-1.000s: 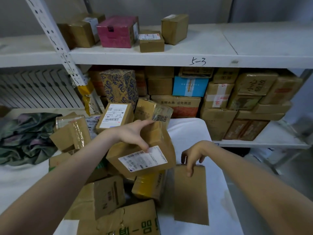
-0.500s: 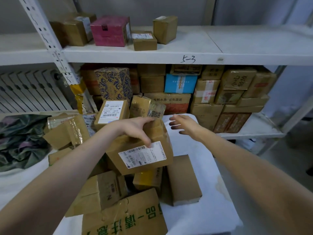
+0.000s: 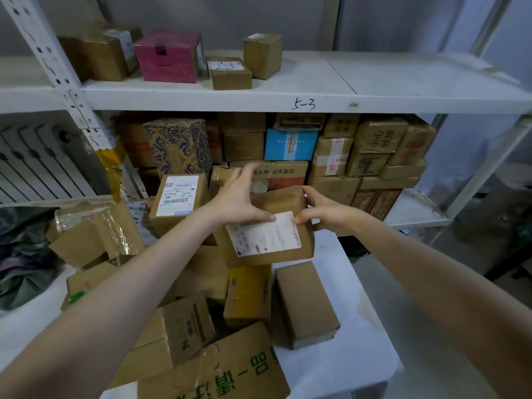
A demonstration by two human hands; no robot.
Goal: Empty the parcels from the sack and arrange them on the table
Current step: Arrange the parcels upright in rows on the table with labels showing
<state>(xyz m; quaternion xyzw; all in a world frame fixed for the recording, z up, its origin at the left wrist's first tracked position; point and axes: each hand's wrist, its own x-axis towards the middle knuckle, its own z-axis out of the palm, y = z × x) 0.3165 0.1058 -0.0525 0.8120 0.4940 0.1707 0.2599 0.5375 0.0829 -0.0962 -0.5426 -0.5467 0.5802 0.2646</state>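
A brown cardboard parcel with a white label (image 3: 270, 240) is held above a heap of parcels on the white table (image 3: 354, 364). My left hand (image 3: 240, 203) grips its top left side, thumb on the label. My right hand (image 3: 322, 210) grips its right edge, thumb at the label's corner. Below it lie a plain brown box (image 3: 305, 303), a yellow-taped box (image 3: 247, 295) and a large box with green print (image 3: 230, 370). Another labelled box (image 3: 177, 197) stands behind on the left. The dark green sack (image 3: 20, 254) lies crumpled at the far left.
A white metal shelf unit (image 3: 288, 96) stands right behind the table, its lower level packed with boxes (image 3: 331, 156) and its upper level holding a pink box (image 3: 168, 56) among brown ones. The table's right edge drops to the grey floor (image 3: 431, 312).
My right hand left the plain brown box, swung up and now grips the labelled parcel's right edge. That parcel has risen slightly between both hands.
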